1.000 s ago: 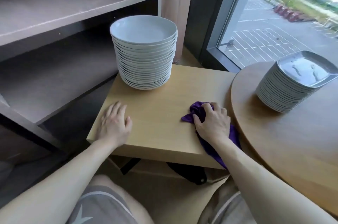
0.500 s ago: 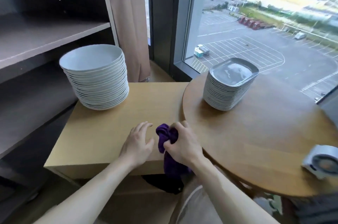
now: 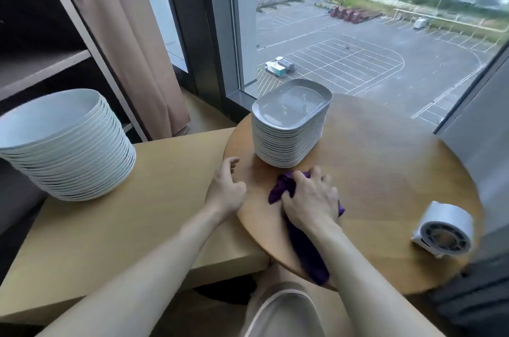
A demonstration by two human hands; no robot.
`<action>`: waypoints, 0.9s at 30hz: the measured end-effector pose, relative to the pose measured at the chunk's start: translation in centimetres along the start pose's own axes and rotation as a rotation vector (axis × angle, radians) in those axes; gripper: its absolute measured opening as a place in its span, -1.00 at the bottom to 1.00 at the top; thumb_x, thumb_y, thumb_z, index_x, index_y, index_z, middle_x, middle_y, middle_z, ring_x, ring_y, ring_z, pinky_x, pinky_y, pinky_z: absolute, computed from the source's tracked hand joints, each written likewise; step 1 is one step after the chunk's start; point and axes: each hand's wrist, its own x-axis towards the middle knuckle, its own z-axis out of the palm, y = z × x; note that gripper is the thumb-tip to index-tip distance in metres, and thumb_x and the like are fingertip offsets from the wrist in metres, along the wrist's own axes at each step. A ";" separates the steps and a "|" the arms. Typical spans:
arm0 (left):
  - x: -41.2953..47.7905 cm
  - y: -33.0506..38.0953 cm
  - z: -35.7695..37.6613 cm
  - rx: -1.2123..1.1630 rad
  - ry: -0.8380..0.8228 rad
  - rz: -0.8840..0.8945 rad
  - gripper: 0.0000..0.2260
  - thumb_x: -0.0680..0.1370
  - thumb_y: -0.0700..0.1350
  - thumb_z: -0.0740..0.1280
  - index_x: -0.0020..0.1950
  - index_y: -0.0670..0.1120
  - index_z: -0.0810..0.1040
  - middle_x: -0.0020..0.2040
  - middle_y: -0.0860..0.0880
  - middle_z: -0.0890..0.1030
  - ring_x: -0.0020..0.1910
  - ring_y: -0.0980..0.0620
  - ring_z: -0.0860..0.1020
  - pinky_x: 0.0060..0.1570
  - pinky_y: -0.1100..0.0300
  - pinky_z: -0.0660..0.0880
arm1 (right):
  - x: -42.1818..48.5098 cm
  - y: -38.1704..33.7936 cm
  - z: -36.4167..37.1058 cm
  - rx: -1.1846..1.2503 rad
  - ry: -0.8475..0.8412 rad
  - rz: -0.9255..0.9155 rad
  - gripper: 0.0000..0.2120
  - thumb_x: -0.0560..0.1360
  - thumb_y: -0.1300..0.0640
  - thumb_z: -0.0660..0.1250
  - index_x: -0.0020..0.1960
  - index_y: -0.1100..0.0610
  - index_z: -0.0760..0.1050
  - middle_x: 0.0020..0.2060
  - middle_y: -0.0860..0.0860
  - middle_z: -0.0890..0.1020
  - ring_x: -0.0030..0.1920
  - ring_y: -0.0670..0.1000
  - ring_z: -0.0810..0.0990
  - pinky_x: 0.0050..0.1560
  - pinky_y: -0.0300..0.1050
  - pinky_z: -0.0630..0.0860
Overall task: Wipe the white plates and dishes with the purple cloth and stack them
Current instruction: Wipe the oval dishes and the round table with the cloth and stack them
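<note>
A tall stack of round white bowls (image 3: 68, 149) stands at the left on the rectangular light-wood table (image 3: 115, 240). A stack of rounded-rectangular white dishes (image 3: 289, 127) stands on the round wooden table (image 3: 385, 185), near its far left edge. My right hand (image 3: 308, 199) grips the bunched purple cloth (image 3: 283, 185) on the round table, just in front of the dish stack; the cloth's tail (image 3: 308, 254) trails back under my forearm. My left hand (image 3: 225, 188) hovers over the round table's left rim with loosely curled fingers, holding nothing.
A small white round device (image 3: 443, 229) lies at the right on the round table. Dark shelving (image 3: 41, 61) and a beige curtain (image 3: 124, 47) stand behind the bowls. A large window (image 3: 371, 33) runs along the far side.
The view has swung right and up. My right hand carried the cloth from the rectangular table's edge onto the round table, toward the dish stack. My left hand followed to the round table's rim.
</note>
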 end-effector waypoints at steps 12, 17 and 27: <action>3.0 -0.4 -1.6 0.016 -0.154 -0.018 -0.25 0.32 -0.06 0.35 0.54 0.02 0.31 0.43 -0.04 0.47 0.40 0.02 0.45 0.37 0.10 0.40 | 1.2 -0.1 0.1 -0.023 -0.122 -0.309 -0.73 0.38 -0.11 0.26 0.04 -0.09 0.53 0.08 -0.06 0.39 0.10 0.12 0.39 0.00 0.03 0.36; 3.9 -0.2 1.8 0.000 -0.156 0.027 0.02 0.40 -0.05 0.62 0.64 0.09 0.00 0.56 -0.04 0.32 0.50 0.04 0.34 0.35 0.23 0.24 | 7.4 5.4 -1.8 -0.025 0.032 0.195 -0.75 0.48 0.01 0.25 0.13 0.00 0.50 0.21 0.05 0.42 0.22 0.19 0.38 0.23 0.10 0.37; 6.0 1.6 7.7 0.063 0.080 0.090 0.40 0.01 0.38 0.63 0.64 0.02 -0.07 0.59 0.00 0.26 0.58 -0.03 0.21 0.56 -0.02 0.20 | 20.9 7.7 -2.2 0.371 0.126 0.365 -0.62 0.51 0.05 0.25 0.26 -0.25 0.58 0.34 -0.05 0.45 0.38 0.20 0.34 0.41 0.11 0.24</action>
